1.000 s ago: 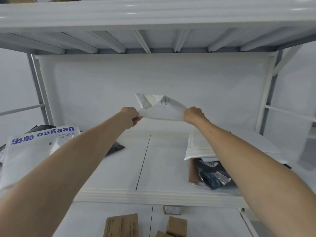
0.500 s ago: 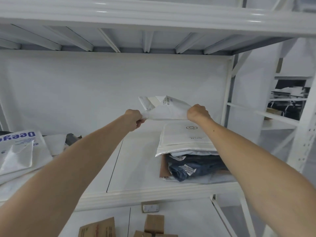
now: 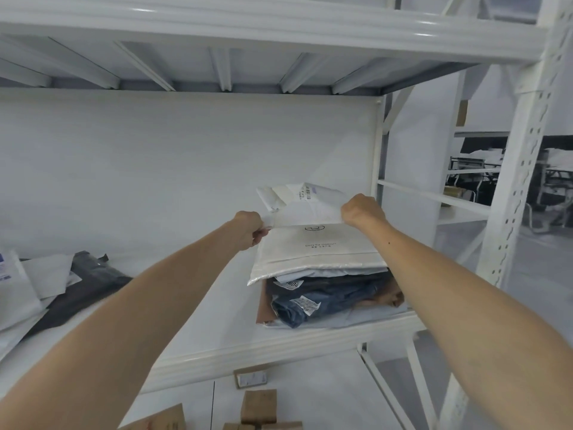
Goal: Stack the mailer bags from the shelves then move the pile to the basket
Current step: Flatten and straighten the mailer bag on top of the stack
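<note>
Two grips share one mailer: my left grip [image 3: 249, 228] pinches the left edge of a white mailer bag [image 3: 307, 206] and my right grip [image 3: 361, 211] is curled over its right edge, fingers closed on the plastic. The bag hangs between them with its long axis running left to right, its far side sagging and folded up toward the back wall.

What matters for the coming move is what lies under it. The pile [image 3: 316, 252] sits on the shelf [image 3: 217, 346] directly below and slightly toward me, at the right-hand end. The bag's near edge hovers just above the pile's far edge, perhaps brushing it; I cannot tell. My right grip is over the pile's far right corner, while my left grip is just off its left side. I judge the bag needs to come down and toward me to lie square on top.

Writing is scarce. The held bag carries a white label with barcode-like print, too small to read. The pile's top piece, a white padded mailer, shows a round logo and a line of fine text I cannot make out. Beneath it a dark blue bag [image 3: 325, 299] bears white stickers, equally unreadable, beside a brown envelope [image 3: 263, 305].

More bags, among them a black bag [image 3: 90, 280], wait at the shelf's left end. No basket is in view.
</note>
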